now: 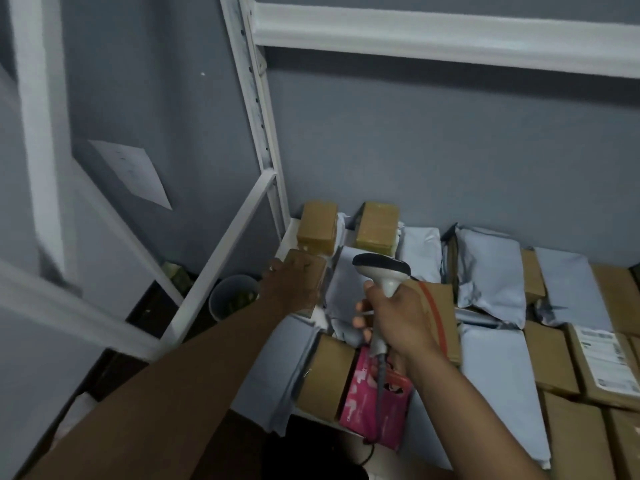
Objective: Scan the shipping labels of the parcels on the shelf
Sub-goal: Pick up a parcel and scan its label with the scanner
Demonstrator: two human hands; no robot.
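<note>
A white shelf (290,233) holds several parcels: brown cardboard boxes and grey plastic mailers. My right hand (398,317) grips the handle of a grey and black barcode scanner (382,271), whose head points left and down over a grey mailer (346,285). My left hand (292,285) rests on a small brown box (317,271) at the shelf's left edge, fingers curled over its top. Two more small brown boxes (317,226) stand behind it. A box with a white shipping label (604,358) lies at the far right.
A pink patterned parcel (367,403) sits at the shelf's front edge under the scanner cable. White shelf posts (263,133) and a diagonal brace (225,251) stand to the left. A grey bin (232,296) sits on the floor below. An upper shelf beam (450,39) crosses overhead.
</note>
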